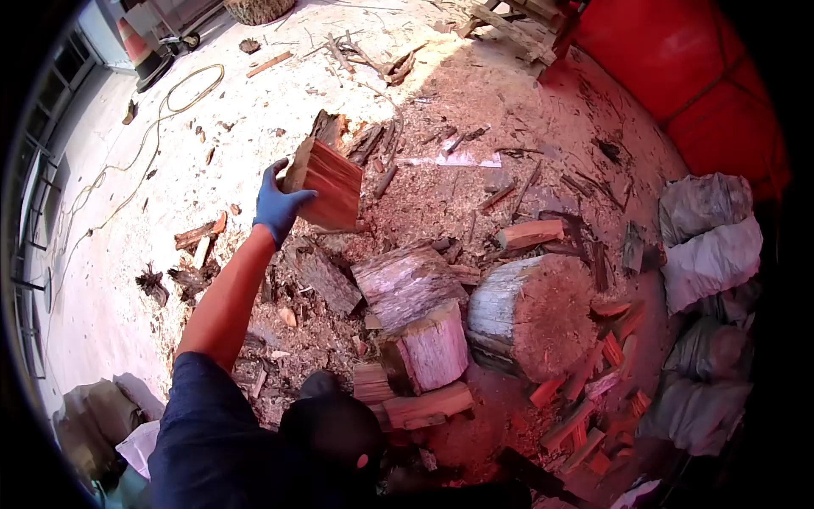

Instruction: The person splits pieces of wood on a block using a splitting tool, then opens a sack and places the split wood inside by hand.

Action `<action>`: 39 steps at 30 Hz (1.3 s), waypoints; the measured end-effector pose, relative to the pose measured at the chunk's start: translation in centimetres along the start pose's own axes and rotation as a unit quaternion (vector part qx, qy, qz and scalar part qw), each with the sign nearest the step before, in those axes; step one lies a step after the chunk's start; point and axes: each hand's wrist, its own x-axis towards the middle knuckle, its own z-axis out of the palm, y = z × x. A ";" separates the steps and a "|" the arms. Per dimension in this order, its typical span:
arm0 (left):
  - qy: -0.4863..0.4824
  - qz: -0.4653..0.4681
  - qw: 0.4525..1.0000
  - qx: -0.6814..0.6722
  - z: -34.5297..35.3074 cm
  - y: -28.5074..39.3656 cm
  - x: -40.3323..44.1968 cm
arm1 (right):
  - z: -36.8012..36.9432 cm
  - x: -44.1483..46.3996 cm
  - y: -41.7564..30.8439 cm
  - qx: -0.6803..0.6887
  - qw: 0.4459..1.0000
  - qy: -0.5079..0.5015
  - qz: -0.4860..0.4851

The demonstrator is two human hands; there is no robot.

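Observation:
My left hand (pixel 284 204), in a blue glove, grips the left edge of a split wood block (pixel 332 185) with a reddish face, its arm stretched forward. Bark pieces (pixel 366 142) lie just behind and beside that block. Nearer to me, a large bark-covered log (pixel 409 284) rests against a shorter log piece (pixel 434 346). To their right is a thick round chopping block (pixel 555 318) with a cracked flat top. My right hand cannot be seen; the lower part of the view is dark.
Split sticks (pixel 585 424) are heaped at the lower right, beside stacked grey sacks (pixel 708 237). A red sheet (pixel 678 68) hangs at the upper right. A yellowish hose (pixel 157 136) and a traffic cone (pixel 136 44) are at the left. Wood chips cover the ground.

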 end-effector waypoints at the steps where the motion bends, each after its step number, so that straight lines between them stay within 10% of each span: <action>1: -0.051 0.028 0.997 0.041 1.6 2.2 -1.2 | -0.4 0.9 1.3 0.200 0.976 -0.056 0.071; 7: -0.361 0.097 0.926 -0.060 16.3 16.2 -13.1 | -4.6 -1.6 1.2 -0.013 0.992 -0.107 -0.062; 11: -0.409 0.476 0.765 0.146 25.2 21.2 -18.0 | -5.4 -1.5 0.7 0.036 0.990 -0.128 -0.036; 20: -0.523 0.548 0.599 0.259 37.9 19.5 -23.9 | -7.3 -1.4 2.2 0.216 0.964 -0.150 -0.031; 36: -0.397 0.392 0.798 0.226 27.4 18.6 -30.6 | -8.9 -6.8 -0.6 0.317 0.943 -0.105 0.002; 39: -0.549 0.222 0.772 0.232 20.6 17.3 -34.8 | -7.9 -8.8 -4.1 0.285 0.958 -0.013 0.039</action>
